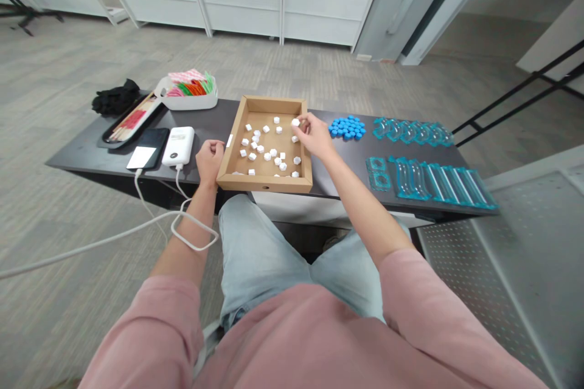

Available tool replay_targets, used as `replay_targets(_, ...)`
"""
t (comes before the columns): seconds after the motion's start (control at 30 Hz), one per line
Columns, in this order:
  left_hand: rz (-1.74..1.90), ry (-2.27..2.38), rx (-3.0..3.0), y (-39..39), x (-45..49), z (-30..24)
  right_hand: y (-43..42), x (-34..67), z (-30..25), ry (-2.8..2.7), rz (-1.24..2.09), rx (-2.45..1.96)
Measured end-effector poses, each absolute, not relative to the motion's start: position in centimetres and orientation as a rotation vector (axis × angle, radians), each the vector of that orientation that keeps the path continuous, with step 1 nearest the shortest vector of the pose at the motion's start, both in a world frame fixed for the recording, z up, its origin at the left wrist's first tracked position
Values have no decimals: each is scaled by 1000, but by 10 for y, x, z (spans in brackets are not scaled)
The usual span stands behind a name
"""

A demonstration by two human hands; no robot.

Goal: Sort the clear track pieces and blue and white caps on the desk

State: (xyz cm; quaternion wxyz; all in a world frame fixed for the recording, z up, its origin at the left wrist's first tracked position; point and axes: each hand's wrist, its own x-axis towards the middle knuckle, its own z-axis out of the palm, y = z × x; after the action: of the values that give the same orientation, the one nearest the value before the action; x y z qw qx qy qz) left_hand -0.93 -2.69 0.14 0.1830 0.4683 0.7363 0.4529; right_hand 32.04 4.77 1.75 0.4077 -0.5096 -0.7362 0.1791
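Two hands, right hand [314, 137] pinching one white block [295, 123] in cardboard tray [264, 182], left hand [210, 161] clenched, holding nothing visible.

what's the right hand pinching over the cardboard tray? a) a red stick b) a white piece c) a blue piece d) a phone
b: the right hand pinches a small white piece at its fingertips, over the far right corner of the cardboard tray, where other white pieces lie scattered.

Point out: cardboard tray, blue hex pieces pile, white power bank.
cardboard tray [266, 182], head view, on its near front wall.
blue hex pieces pile [347, 127], head view, on the middle of the pile.
white power bank [178, 146], head view, on the middle of its top face.
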Motion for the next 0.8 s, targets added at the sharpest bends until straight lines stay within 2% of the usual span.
replay_targets(0.13, 1279, 2076, 1330, -27, -10, 0, 70, 295, 19, -1982, 420, -1250)
replay_targets(0.23, 1274, 2073, 1344, -25, -11, -4, 78, 311, 11, -1951, 368, -1316)
replay_targets(0.47, 1303, 2073, 1345, -22, -11, -7, 78, 410, -5, -1798, 52, -1910)
replay_targets(0.6, 1287, 2064, 1339, -24, -10, -3, 76, 427, -11, -1834, 90, -2133)
replay_targets(0.8, 1277, 2077, 1343, -26, -9, -1, 63, 405, -24, -1917, 62, -2056)
